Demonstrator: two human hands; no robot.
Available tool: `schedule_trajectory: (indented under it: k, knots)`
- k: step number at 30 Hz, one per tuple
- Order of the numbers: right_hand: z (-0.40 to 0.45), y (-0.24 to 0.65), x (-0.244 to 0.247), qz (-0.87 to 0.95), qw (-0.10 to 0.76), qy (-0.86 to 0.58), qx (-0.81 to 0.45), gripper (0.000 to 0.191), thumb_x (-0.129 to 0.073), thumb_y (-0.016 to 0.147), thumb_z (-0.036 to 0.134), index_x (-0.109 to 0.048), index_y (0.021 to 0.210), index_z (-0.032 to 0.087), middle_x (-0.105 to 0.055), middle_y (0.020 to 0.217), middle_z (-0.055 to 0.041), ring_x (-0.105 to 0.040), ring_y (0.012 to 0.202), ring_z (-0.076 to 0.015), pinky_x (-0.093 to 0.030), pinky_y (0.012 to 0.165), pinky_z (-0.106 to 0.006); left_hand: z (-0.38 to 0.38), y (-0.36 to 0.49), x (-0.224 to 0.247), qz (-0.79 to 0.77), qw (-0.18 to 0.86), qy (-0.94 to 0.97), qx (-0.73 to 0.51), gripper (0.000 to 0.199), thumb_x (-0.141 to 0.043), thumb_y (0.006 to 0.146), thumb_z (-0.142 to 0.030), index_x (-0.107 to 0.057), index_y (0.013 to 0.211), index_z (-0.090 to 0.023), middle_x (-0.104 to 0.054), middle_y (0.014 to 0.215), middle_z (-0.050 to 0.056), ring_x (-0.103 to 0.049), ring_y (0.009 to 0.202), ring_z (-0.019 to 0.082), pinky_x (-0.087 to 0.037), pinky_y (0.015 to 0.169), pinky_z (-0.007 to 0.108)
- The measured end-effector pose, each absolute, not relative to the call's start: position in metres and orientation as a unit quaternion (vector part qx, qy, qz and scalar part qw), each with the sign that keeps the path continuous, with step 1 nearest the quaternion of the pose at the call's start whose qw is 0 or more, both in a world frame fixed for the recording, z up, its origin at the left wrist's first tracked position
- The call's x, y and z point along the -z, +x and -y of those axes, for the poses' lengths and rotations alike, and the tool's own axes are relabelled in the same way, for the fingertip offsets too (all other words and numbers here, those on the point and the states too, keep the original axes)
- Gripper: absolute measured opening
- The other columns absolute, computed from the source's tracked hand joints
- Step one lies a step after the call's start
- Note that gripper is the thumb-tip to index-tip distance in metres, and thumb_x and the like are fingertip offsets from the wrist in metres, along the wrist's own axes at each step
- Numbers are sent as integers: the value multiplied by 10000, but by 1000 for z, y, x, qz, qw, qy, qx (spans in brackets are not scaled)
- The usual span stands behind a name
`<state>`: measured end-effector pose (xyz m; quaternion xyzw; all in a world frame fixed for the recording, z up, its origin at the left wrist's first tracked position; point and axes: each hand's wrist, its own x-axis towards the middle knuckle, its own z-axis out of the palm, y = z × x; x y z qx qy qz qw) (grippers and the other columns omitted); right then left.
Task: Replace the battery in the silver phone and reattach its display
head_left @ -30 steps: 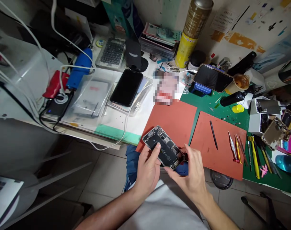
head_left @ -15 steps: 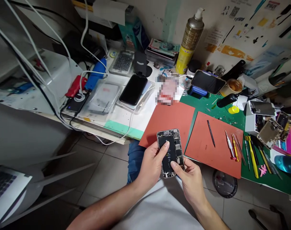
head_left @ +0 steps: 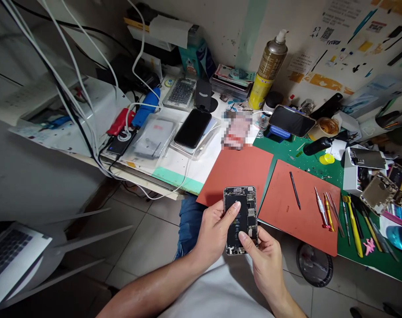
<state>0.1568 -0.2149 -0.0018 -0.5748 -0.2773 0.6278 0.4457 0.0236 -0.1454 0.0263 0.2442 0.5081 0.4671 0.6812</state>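
An opened phone (head_left: pixel 245 218), its black battery and circuit board showing, is held between both hands near the bench's front edge. My left hand (head_left: pixel 217 227) grips its left side, thumb on the battery. My right hand (head_left: pixel 265 251) holds the lower right side, its thumb on the battery's lower part. Some fingers of both hands are hidden behind the phone. Behind it lies a red-brown mat (head_left: pixel 240 170). On a second mat (head_left: pixel 300 198) to the right rest a black pry tool (head_left: pixel 295 191) and several screwdrivers (head_left: pixel 321 207).
A black phone (head_left: pixel 193 128) lies on plastic packets at the back. Another phone (head_left: pixel 291 120) leans on a blue stand. A spray can (head_left: pixel 268 70) stands by the wall. A white cable (head_left: pixel 184 179) loops over the bench edge. Phone parts (head_left: pixel 379 192) sit at the right.
The camera view has shifted, so the bench items appear farther right. Both hands keep their grip on the opened phone, which appears slightly more upright and lower in view.
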Motion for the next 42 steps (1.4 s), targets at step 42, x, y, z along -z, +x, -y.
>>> schedule_trajectory:
  k: [42]
  knots:
    - [207,153,-3,263,411,-621,-613,409,-902,772,491,-847,1015,167,-765,852,-53,-626,741,-195,-563,715,-323,137,24,-22,-498,697,256,-447,397,-794,891,-523,-808,939,-129,-766,826,56,-681,750,196,-554,717,304]
